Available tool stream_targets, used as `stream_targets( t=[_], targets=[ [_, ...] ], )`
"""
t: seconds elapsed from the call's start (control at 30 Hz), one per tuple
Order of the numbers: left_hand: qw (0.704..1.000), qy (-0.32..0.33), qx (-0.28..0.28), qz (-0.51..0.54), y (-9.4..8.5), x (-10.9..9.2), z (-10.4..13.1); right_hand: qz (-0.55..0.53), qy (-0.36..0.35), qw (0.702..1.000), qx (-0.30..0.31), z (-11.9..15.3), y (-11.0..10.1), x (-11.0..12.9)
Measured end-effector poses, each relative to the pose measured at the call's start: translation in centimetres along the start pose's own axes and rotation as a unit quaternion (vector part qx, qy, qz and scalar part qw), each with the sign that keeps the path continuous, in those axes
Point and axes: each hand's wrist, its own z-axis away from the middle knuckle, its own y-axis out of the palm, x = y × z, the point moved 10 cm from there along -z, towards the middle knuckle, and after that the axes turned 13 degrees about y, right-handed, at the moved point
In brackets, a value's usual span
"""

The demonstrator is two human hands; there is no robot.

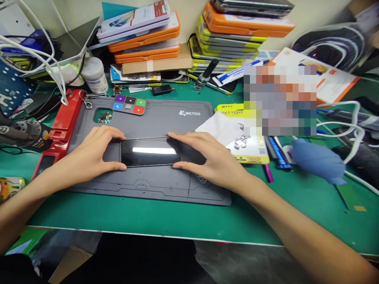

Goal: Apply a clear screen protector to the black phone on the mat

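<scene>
A black smartphone (149, 157) lies lengthwise, screen up, over a dark grey repair mat (142, 124), with a strip of light reflected on its glass. My left hand (102, 152) grips its left end, thumb on the near corner and fingers on the far one. At the right end, my right hand (204, 156) holds it the same way, thumb near and fingers along the far edge. Whether the phone rests on the mat or is slightly raised, I cannot tell.
A red tool (60, 134) stands along the mat's left side. To the right are a yellow battery package (251, 152) and a blue air blower (316, 159). Stacked orange boxes (145, 43) and a white paste jar (94, 75) line the back. Part of the right side is pixelated.
</scene>
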Motion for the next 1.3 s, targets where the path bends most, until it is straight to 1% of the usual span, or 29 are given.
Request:
stream_targets(
  t=[0.33,0.63,0.83,1.1,1.3],
  targets=[
    [1.000,0.000,0.009,-0.014,0.1,0.1,0.3,0.001,-0.010,1.000,-0.007,0.2,-0.1,0.5],
    [1.000,-0.010,0.002,-0.013,-0.2,0.0,0.1,-0.030,0.057,0.998,0.017,0.1,0.2,-0.1],
    [1.000,-0.016,0.005,-0.011,-0.2,0.1,-0.1,-0.058,0.080,0.995,0.024,0.1,0.1,-0.4],
    [0.999,-0.003,0.007,-0.031,-0.3,0.0,-0.1,-0.069,0.079,0.994,0.023,-0.2,0.0,-0.4],
    [0.999,-0.001,0.012,-0.036,-0.3,-0.1,-0.1,-0.056,0.070,0.995,0.033,-0.3,0.2,-0.1]
  ],
)
